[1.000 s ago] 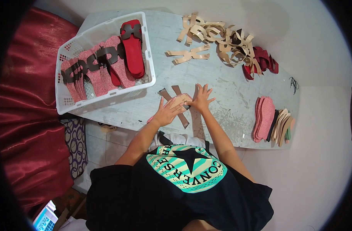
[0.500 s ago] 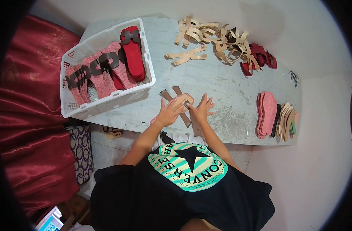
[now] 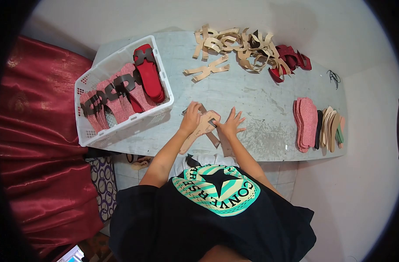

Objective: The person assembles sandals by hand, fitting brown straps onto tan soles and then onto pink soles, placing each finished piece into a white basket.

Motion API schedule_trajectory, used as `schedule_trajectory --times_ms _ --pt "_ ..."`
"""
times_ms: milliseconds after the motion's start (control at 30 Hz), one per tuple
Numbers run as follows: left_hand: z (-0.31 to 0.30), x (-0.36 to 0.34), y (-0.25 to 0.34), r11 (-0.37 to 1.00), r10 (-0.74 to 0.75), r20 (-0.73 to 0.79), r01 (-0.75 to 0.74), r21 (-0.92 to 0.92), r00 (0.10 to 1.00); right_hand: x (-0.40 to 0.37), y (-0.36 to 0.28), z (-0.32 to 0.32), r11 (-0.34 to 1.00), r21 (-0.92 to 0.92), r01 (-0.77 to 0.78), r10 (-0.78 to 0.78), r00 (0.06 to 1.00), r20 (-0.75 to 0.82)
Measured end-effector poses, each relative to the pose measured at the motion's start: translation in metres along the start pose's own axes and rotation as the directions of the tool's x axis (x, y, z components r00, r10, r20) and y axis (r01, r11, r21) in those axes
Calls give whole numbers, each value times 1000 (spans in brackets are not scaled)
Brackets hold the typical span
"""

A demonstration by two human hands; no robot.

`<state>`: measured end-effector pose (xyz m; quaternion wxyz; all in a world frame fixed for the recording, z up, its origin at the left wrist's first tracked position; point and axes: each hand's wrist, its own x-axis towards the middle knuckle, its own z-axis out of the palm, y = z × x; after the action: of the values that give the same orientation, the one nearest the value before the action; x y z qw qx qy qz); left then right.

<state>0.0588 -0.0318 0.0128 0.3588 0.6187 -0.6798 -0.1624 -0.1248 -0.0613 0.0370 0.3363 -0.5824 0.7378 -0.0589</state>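
Note:
A tan insole point(image 3: 198, 132) lies underside up near the table's front edge, with a brown cross-shaped strap point(image 3: 213, 139) beneath it. One dark strap end is folded over the insole's upper right edge. My left hand point(image 3: 190, 118) is at the insole's left side, its fingers closed around another end of the strap and partly hiding it. On the right, my right hand point(image 3: 230, 125) has its fingers spread, and its thumb touches the folded strap end.
A white basket point(image 3: 164, 81) of pink and red sandals stands at the left. Beige straps point(image 3: 252, 52) and red straps point(image 3: 289, 56) lie at the back. Pink soles point(image 3: 305, 124) and mixed insoles point(image 3: 329, 131) stand in rows at the right.
My left hand has moved off the insole to its left side and closed, uncovering more of the insole. My right hand stays spread at the folded end. The view has shifted slightly.

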Motion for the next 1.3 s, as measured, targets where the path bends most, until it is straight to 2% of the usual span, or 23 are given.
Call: schedule_trajectory --times_ms 33,100,133,200,300,333,400,533,600,733,800,933,1000,1133,1233,1300 --pt "-2 7 -3 1000 8 3 -8 3 1000 0 -1 -1 1000 3 -6 6 1000 5" --pt "-6 18 -7 990 -137 25 136 38 990 0 -2 -2 1000 14 -14 14 1000 4" --pt "-8 22 -7 991 -130 28 129 41 991 0 -2 -2 1000 17 -20 20 1000 7" --pt "-11 29 -8 964 -192 151 157 215 970 1 -2 -2 999 19 -28 28 1000 8" --pt "-10 35 -11 942 -240 237 167 291 941 1 -2 -2 999 17 -35 35 999 6" --pt "-8 38 -13 942 -236 240 162 293 942 1 -2 -2 999 14 -33 33 999 1" --pt "-6 43 -14 935 -352 280 320 155 893 1 -2 -3 999 18 -37 37 999 6" --pt "-5 44 -10 936 -347 274 314 159 897 1 -6 -4 998 8 -60 59 998 20" --pt "-7 39 -6 957 -291 203 286 57 935 2 -7 -4 998 5 -60 60 998 29" --pt "-12 34 1 962 -272 198 269 46 942 3 -6 -5 998 -8 -67 67 997 42" --pt "-10 32 6 970 -237 125 243 -34 964 4 -6 -4 998 -12 -67 68 997 41" --pt "-9 24 20 944 -293 136 309 -119 947 7 -5 -4 997 -19 -72 73 996 44" --pt "-11 18 25 981 -177 97 183 -58 979 6 -5 -4 997 -22 -72 72 996 44" --pt "-8 12 31 987 -155 144 161 -27 977 6 -6 -5 997 -44 -69 71 997 40" --pt "1 5 33 993 -104 102 109 -39 989 3 -10 -9 996 -75 -52 54 998 34" --pt "5 1 32 1000 -16 74 16 -1 997 3 -11 -9 995 -76 -59 61 997 36"
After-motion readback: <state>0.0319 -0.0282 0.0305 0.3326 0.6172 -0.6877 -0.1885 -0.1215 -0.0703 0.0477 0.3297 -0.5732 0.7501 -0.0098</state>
